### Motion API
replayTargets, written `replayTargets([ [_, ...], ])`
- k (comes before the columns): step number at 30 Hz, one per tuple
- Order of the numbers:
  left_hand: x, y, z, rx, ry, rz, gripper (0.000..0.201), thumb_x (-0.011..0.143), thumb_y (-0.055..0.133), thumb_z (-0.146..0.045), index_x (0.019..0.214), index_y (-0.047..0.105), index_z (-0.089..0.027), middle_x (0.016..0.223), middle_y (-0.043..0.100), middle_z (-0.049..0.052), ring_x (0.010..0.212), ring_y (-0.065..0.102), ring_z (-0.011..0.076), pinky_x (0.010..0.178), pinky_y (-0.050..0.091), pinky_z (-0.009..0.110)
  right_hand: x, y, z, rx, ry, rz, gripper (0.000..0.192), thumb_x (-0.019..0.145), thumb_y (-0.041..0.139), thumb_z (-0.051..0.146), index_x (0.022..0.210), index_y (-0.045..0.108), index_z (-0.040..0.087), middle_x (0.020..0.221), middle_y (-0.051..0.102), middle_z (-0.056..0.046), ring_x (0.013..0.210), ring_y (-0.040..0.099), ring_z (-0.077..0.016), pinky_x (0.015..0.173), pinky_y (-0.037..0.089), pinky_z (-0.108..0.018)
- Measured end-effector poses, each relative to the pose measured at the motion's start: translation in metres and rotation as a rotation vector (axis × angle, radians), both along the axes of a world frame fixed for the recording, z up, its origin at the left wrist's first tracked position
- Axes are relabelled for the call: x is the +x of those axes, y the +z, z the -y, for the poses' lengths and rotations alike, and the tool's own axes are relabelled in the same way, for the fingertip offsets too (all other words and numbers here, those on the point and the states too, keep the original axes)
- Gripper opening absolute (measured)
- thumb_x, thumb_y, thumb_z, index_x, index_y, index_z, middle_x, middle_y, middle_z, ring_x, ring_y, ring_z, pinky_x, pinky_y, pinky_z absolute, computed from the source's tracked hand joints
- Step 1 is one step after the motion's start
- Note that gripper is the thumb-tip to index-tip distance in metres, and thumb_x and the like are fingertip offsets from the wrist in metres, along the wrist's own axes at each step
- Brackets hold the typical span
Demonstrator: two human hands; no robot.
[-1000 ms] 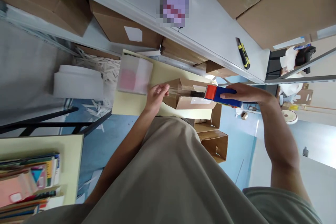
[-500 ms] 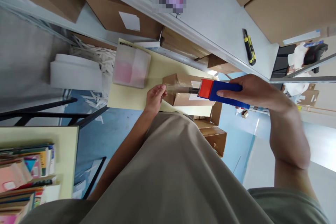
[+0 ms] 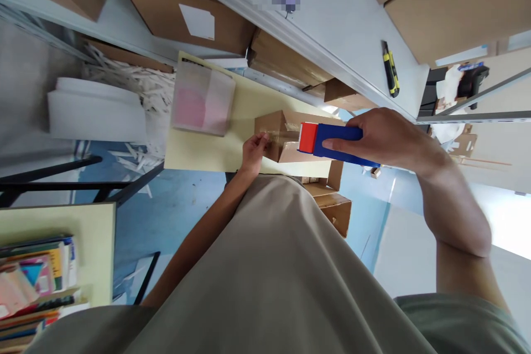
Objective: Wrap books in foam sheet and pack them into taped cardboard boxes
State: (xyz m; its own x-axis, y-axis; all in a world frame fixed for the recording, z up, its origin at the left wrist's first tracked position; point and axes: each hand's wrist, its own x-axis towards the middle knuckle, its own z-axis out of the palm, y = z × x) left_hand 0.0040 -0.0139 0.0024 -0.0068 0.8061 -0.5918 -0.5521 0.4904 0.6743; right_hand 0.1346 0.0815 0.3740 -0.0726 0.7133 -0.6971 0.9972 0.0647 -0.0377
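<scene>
A small cardboard box (image 3: pixel 267 121) lies on a pale yellow tabletop (image 3: pixel 207 156) in front of me. My left hand (image 3: pixel 253 154) is at the box's left end, its fingers pinched on the end of a strip of clear packing tape (image 3: pixel 274 137) that lies against that end. My right hand (image 3: pixel 369 135) is wrapped round a blue tape dispenser (image 3: pixel 340 144) with a red, toothed front. The dispenser sits over the top of the box, its toothed edge pointing left. Its underside is hidden.
A translucent plastic bin (image 3: pixel 203 99) stands left of the box. Beyond runs a grey shelf (image 3: pixel 332 16) carrying a yellow-black utility knife (image 3: pixel 390 69) and large cartons (image 3: pixel 456 5). Shredded paper (image 3: pixel 153 105) lies at left; books (image 3: pixel 41 271) fill a side table.
My right hand has moved the dispenser left along the box. My left hand has shifted slightly right against the box's end, and the tape now lies on it. The view has shifted a little.
</scene>
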Motion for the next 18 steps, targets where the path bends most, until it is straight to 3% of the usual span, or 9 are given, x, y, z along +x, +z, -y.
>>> replayTargets([
  [4, 0.008, -0.004, -0.005, 0.019, -0.017, -0.006, 0.058, 0.073, 0.095, -0.074, 0.085, 0.072, -0.022, 0.078, 0.07, -0.001, 0.077, 0.062, 0.0153, 0.073, 0.047, 0.028, -0.01, -0.004, 0.004, 0.017, -0.013, 0.027, 0.063, 0.093, 0.075, 0.088, 0.083, 0.076, 0.026, 0.057, 0.052, -0.001, 0.066, 0.068, -0.0248, 0.062, 0.04, -0.037],
  [11, 0.014, 0.005, -0.01, 0.094, -0.041, -0.184, 0.045, 0.087, 0.084, -0.065, 0.088, 0.069, -0.023, 0.087, 0.071, 0.002, 0.086, 0.065, 0.0191, 0.08, 0.048, 0.03, -0.023, -0.005, 0.013, 0.039, -0.026, 0.066, 0.064, 0.095, 0.073, 0.089, 0.082, 0.075, 0.026, 0.058, 0.054, -0.002, 0.068, 0.069, -0.0244, 0.063, 0.041, -0.037],
  [15, 0.013, 0.002, -0.01, 0.125, -0.019, -0.24, 0.037, 0.088, 0.086, -0.051, 0.106, 0.069, -0.024, 0.095, 0.068, 0.002, 0.084, 0.06, 0.0174, 0.08, 0.047, 0.03, -0.028, -0.006, 0.015, 0.031, -0.038, 0.044, 0.065, 0.095, 0.072, 0.09, 0.086, 0.077, 0.025, 0.059, 0.055, -0.002, 0.065, 0.068, -0.024, 0.062, 0.041, -0.037],
  [18, 0.004, 0.007, -0.01, 0.116, -0.018, -0.256, 0.046, 0.084, 0.09, -0.042, 0.12, 0.067, -0.024, 0.1, 0.065, 0.002, 0.082, 0.058, 0.0165, 0.08, 0.049, 0.03, -0.026, -0.005, 0.014, 0.032, -0.044, 0.021, 0.065, 0.095, 0.074, 0.089, 0.089, 0.078, 0.025, 0.058, 0.054, -0.001, 0.064, 0.069, -0.024, 0.062, 0.043, -0.038],
])
